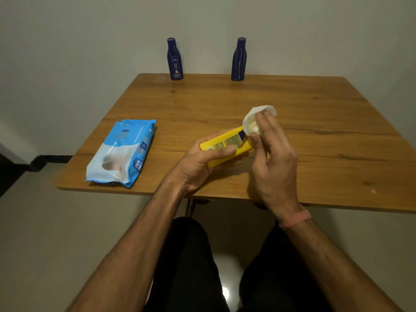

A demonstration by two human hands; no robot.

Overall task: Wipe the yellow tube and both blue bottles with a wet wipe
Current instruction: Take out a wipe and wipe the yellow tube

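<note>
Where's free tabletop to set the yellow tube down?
Bare wood between the two blue bottles and the hands; also the table's right side. Crowded: wipes pack left, left hand gripping the yellow tube, right hand holding the wet wipe.

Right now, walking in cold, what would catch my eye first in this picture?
Most likely the yellow tube in mid-table: the left hand grips it while the right hand holds a white wipe around its far end. Next, two blue bottles standing upright and apart at the table's far edge by the wall. A blue pack of wipes lies flat on the left.
</note>
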